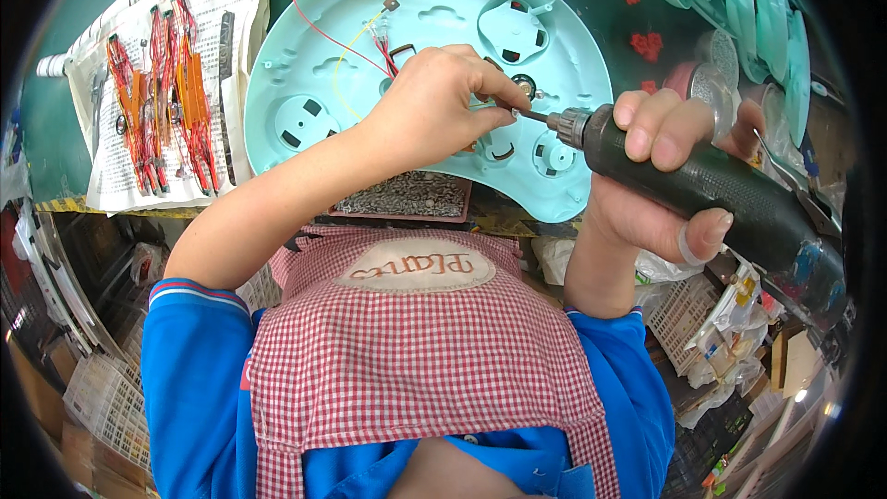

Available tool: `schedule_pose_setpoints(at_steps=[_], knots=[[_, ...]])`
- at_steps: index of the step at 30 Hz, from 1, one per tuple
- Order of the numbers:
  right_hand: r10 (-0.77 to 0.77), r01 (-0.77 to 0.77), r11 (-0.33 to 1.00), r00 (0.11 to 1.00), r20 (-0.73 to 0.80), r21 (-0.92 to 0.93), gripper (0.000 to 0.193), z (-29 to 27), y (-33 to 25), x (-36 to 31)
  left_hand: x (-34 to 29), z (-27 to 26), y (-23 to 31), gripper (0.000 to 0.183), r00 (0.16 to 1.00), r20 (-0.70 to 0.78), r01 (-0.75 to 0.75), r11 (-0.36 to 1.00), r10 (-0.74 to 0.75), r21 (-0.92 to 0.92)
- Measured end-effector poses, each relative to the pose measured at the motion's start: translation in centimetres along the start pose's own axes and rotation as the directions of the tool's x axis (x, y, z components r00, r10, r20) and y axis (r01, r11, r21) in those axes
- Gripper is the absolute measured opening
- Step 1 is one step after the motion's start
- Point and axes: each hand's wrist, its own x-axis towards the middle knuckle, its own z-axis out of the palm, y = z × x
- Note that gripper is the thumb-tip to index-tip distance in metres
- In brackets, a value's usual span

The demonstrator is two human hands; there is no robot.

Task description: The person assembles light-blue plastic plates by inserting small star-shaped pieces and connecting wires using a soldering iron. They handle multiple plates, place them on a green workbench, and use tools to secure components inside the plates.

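Note:
A light teal plastic shell (pixel 282 60), curved like a bean, lies hollow side up on the table. My right hand (pixel 661 152) is wrapped round a black electric screwdriver (pixel 730 189), its bit pointing left over the shell. Above the shell's middle, my left hand (pixel 443 102) has thumb and forefinger pinched at the tip of the bit; whatever they hold is too small to make out. Red and yellow wires (pixel 337 37) run from under this hand to a small brown part. A round speaker-like part (pixel 524 85) sits in the shell beside my fingertips.
Bundles of red wires with orange strips (pixel 171 97) lie on printed paper at the left. A tray of small screws (pixel 407 196) stands at the near table edge, partly under the shell. Small red parts (pixel 647 44) and stacked teal shells (pixel 762 18) are at the far right.

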Motion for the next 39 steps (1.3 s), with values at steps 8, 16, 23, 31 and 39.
schedule_pose_setpoints(at_steps=[8,16,23,31,39], knots=[[-0.001,0.0,1.0,0.997,-0.075,-0.013,0.074,0.6,0.0,0.0,0.0,0.5,-1.2,0.029,0.823,-0.118,-0.432,0.747,0.556,0.505],[-0.004,0.004,1.0,0.998,-0.065,-0.001,0.073,1.2,1.3,0.3,-0.4,-0.6,-1.1,0.025,0.942,-0.146,-0.216,0.88,0.301,0.424],[0.051,-0.068,0.993,0.985,-0.164,-0.1,0.08,1.9,2.9,1.1,-1.0,-0.7,-1.8,0.025,0.971,-0.004,-0.206,0.848,0.239,0.489],[0.124,-0.128,0.989,0.99,-0.059,-0.072,0.067,1.6,4.0,1.0,-1.1,-0.6,-1.9,0.024,0.974,0.006,-0.199,0.84,0.226,0.504],[-0.263,0.062,0.934,0.786,-0.559,-0.352,0.047,-4.4,-3.9,-1.4,-4.3,-6.9,-2.5,0.029,0.942,0.081,-0.263,0.564,0.327,0.783]])
